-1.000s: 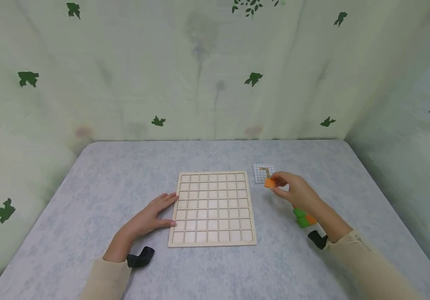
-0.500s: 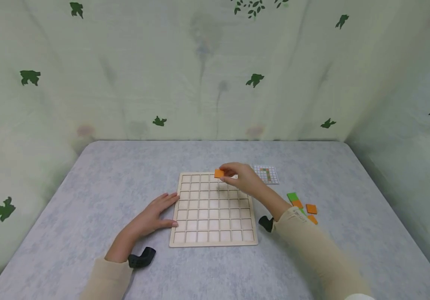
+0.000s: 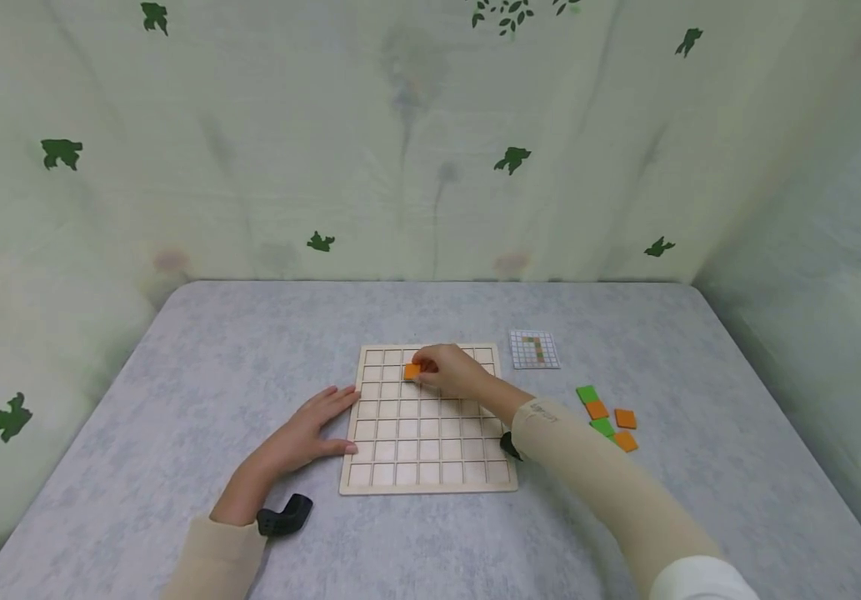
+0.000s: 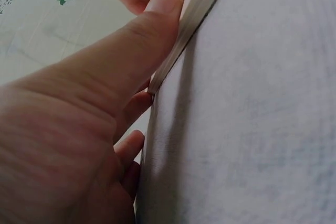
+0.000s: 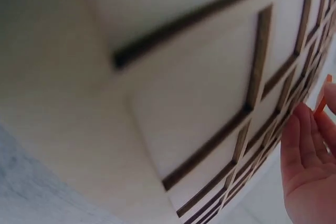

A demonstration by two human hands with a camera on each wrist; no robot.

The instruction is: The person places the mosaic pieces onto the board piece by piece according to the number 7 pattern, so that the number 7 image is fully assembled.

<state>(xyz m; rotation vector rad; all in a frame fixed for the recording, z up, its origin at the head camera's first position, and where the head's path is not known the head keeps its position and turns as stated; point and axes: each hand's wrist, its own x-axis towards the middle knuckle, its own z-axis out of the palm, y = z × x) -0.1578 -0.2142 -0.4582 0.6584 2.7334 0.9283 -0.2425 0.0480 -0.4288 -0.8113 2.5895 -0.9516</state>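
A square wooden grid board (image 3: 430, 450) lies on the table, its cells framed by thin raised strips. My right hand (image 3: 451, 369) reaches over the upper part of the board and pinches an orange square tile (image 3: 411, 372) between thumb and fingers, close over a cell in the second row from the far edge. The right wrist view shows that orange tile (image 5: 323, 94) tilted at the fingertips. My left hand (image 3: 316, 427) rests at the board's left edge with fingers extended; in the left wrist view its thumb (image 4: 165, 9) touches the wooden side.
Right of the board lies a small pattern card (image 3: 535, 349) with a printed grid. Nearer me are loose tiles, among them a green tile (image 3: 587, 394) and an orange tile (image 3: 625, 418). A pale curtain (image 3: 430, 142) hangs behind the table.
My right hand has carried the orange tile leftward from beside the pattern card to over the board, then lower toward the cells. The left hand has stayed at the board's edge.
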